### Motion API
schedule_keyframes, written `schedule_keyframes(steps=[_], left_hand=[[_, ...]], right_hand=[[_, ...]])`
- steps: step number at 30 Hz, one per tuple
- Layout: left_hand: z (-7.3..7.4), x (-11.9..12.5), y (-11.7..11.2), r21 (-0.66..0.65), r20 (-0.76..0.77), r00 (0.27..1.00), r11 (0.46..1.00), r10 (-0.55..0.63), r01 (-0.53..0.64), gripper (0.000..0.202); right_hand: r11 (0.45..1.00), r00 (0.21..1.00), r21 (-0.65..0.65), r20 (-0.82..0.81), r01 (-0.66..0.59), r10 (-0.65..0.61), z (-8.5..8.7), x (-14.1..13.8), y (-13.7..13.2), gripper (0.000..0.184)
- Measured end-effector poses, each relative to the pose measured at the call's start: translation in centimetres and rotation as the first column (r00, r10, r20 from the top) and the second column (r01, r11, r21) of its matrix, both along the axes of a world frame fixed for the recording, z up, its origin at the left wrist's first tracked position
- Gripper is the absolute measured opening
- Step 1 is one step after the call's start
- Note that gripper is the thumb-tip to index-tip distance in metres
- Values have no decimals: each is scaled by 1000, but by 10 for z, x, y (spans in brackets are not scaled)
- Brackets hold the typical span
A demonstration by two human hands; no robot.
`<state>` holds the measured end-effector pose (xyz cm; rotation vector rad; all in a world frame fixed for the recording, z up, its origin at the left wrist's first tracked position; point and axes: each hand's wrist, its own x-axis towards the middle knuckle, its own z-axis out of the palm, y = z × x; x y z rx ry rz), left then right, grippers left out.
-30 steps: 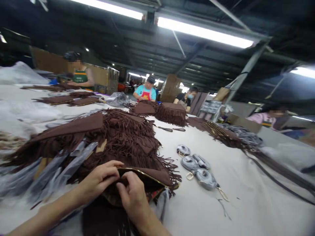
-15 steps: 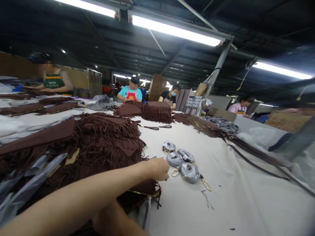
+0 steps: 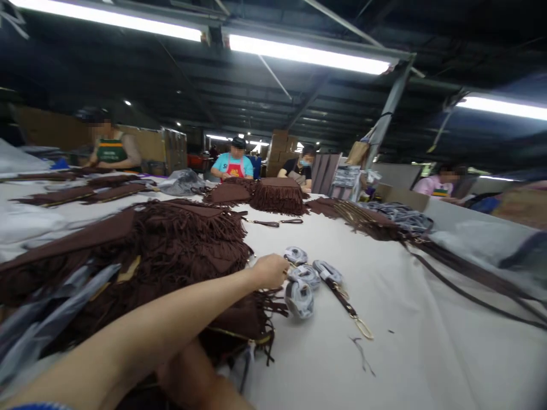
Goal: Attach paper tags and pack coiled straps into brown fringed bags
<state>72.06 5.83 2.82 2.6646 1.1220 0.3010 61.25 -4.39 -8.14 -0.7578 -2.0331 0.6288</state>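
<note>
Our left hand (image 3: 270, 270) closes on a wrapped strap bundle (image 3: 299, 297) on the tabletop (image 3: 427, 341); our right hand's grip we cannot tell, hidden beneath the fringed bag (image 3: 239, 324).

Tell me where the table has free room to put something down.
Bare cloth of the table lies right of the wrapped straps, before the long strap. The left is crowded with fringed bags by the left hand.

The left hand (image 3: 270, 270) hides its own fingertips, and the right hand lies out of sight behind the left forearm (image 3: 149, 336).
</note>
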Motion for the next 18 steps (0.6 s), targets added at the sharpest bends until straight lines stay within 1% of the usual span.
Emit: schedule_keyframes(steps=[2,4,6,8,10,11,12,14,15,16,18], left_hand=[[21,-45,0,9,71,997,1000,11,-12,9],[38,-94,-3,12,145,988,998,51,-54,9],[49,-144,-11,11,218,968,992,124,-130,11],[53,-190,-22,11,274,940,977,201,-213,13],[51,-227,-35,-14,347,902,963,256,-268,15],[48,-240,-41,-46,411,872,961,268,-274,16],[44,-251,-47,-86,495,825,960,272,-265,17],[34,-264,-55,-172,669,691,961,274,-215,20],[28,-268,-58,-207,728,626,960,279,-187,21],[21,-269,-59,-236,763,578,957,289,-168,21],[7,-270,-58,-291,802,506,948,317,-132,24]], right_hand=[[993,995,-108,-89,-51,41,5,6,-8,16],[984,988,-157,-138,-86,65,8,11,-12,14],[976,984,-177,-150,-124,98,9,13,-11,13],[969,982,-196,-144,-149,122,9,14,-10,15],[965,980,-201,-137,-170,145,7,15,-8,17],[964,978,-194,-132,-182,158,5,15,-7,18],[965,978,-184,-126,-189,167,3,16,-5,19],[972,981,-157,-104,-177,162,-2,18,-2,18],[977,985,-142,-93,-159,147,-4,18,-1,17],[982,988,-129,-87,-141,130,-6,19,0,18],[986,989,-122,-109,-110,97,-8,20,0,19]])
